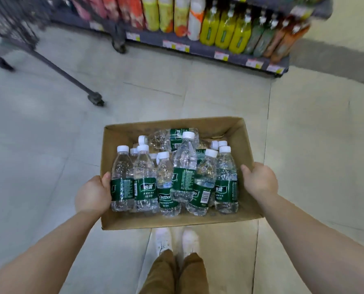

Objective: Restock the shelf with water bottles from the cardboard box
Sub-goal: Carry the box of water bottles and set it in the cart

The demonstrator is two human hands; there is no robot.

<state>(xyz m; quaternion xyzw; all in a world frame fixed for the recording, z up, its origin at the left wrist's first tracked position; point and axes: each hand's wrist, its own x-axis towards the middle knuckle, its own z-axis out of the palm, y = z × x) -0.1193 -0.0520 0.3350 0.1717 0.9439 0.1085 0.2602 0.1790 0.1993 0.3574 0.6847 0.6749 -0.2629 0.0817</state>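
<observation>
A pale tiled floor (49,155) fills most of the view. Along the top runs a low shelf (198,49) lined with blurred juice and tea bottles (225,32), price tags on its front edge; their print is unreadable. A dark wheeled cart frame (66,73) stands at upper left.

The open cardboard box (238,134) is held above the floor in front of the person, its long axis running left to right. The left hand (94,195) grips the left wall with the thumb hooked over the rim, and the right hand (259,181) clasps the right wall the same way.

Inside, clear water bottles (143,177) with white caps stand mostly upright, caps toward the shelf; some lean together at the centre. One bottle (168,137) lies on its side at the far end, cap pointing left. Green labels carry Chinese characters, and one reads "Cestbon".

White shoes (164,238) and brown trousers show below the box.
</observation>
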